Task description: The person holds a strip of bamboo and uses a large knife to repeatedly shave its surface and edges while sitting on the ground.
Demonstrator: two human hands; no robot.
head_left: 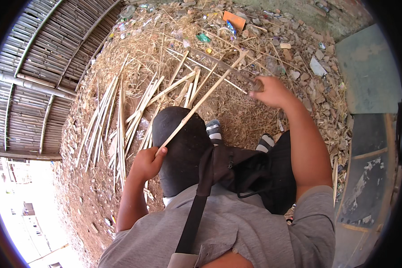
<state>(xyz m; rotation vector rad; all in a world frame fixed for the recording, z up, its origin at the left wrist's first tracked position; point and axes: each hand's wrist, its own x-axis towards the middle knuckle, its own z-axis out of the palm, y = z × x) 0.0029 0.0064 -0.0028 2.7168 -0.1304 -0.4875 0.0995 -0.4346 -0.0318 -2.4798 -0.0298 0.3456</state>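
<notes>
Bamboo strip [205, 99] ran diagonally over the left knee [172, 123], near end clamped in the left grip [146, 163]. Right grip [272, 93] was closed on the handle [257, 85] of a long-bladed tool [243, 77]; blade and strip crossed in view, contact couldn't be told. Dark bag [225, 167] sat at the waist, contents hidden. More strips [121, 134] lay on the ground, left. Edges: cane wall [44, 53] far left, rubble [306, 78] and grey-green panel [366, 67] right. Open soil [236, 111] ran ahead of the feet [214, 129].

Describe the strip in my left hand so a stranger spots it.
Find the black knee, left of centre. A pale strip slants across it, lower end in your left hand. Unlike the strips on the ground, it is held.
</notes>
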